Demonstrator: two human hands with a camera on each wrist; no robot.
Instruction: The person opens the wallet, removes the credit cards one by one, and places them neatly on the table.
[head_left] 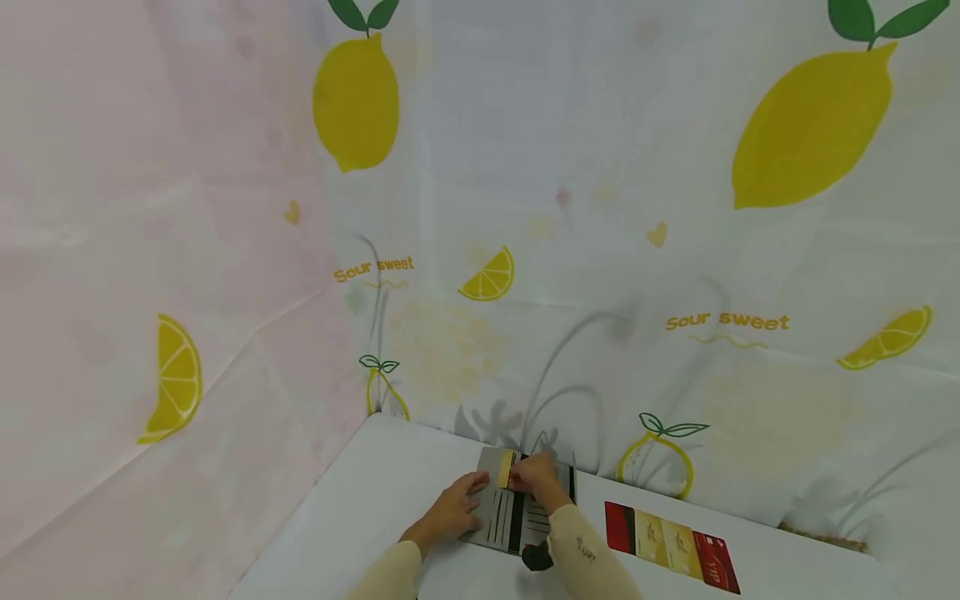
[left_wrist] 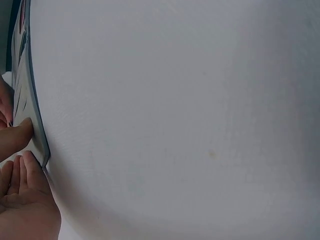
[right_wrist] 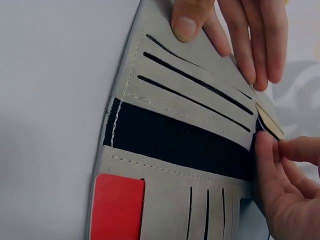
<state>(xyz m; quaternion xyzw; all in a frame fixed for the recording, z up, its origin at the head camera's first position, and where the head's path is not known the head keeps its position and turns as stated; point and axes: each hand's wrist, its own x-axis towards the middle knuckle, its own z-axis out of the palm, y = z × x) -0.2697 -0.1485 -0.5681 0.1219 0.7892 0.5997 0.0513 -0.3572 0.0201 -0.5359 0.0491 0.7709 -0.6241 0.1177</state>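
Observation:
An open grey wallet (head_left: pixel 501 510) lies flat on the white table (head_left: pixel 360 517). It has card slots and a black middle band (right_wrist: pixel 175 140). My left hand (head_left: pixel 456 505) presses its left half with straight fingers (right_wrist: pixel 250 45) and thumb. My right hand (head_left: pixel 531 475) pinches a yellow card (head_left: pixel 506 468) at the wallet's far edge. In the right wrist view the yellow card (right_wrist: pixel 270 121) sits at the mouth of a slot, between my right thumb and finger (right_wrist: pixel 272 150). A red card (right_wrist: pixel 119 205) sits in another pocket. The left wrist view shows the wallet's edge (left_wrist: pixel 31 100) and my left hand (left_wrist: pixel 20 175).
A row of several cards (head_left: pixel 671 546), red at both ends and yellow between, lies on the table right of the wallet. A lemon-print curtain (head_left: pixel 600 250) hangs close behind and to the left. Bare white tabletop (left_wrist: pixel 190 125) spreads left of the wallet.

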